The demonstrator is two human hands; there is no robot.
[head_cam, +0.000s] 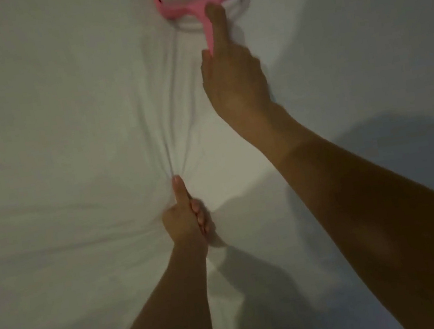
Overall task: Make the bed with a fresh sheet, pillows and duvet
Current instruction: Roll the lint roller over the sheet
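Note:
A white sheet (52, 131) covers the whole bed and fills the view. My left hand (186, 219) grips a bunch of the sheet near the middle, thumb pointing away from me, and folds fan out from the pinch toward the top. My right hand (231, 78) holds the thin handle of a pink lint roller (174, 10), index finger laid straight along the handle. The roller's white drum lies on the sheet at the top edge of the view, where the fabric ridges up in front of it.
Shadows of my arms fall on the sheet at lower centre and at the right. A dark strip shows at the very bottom edge of the view.

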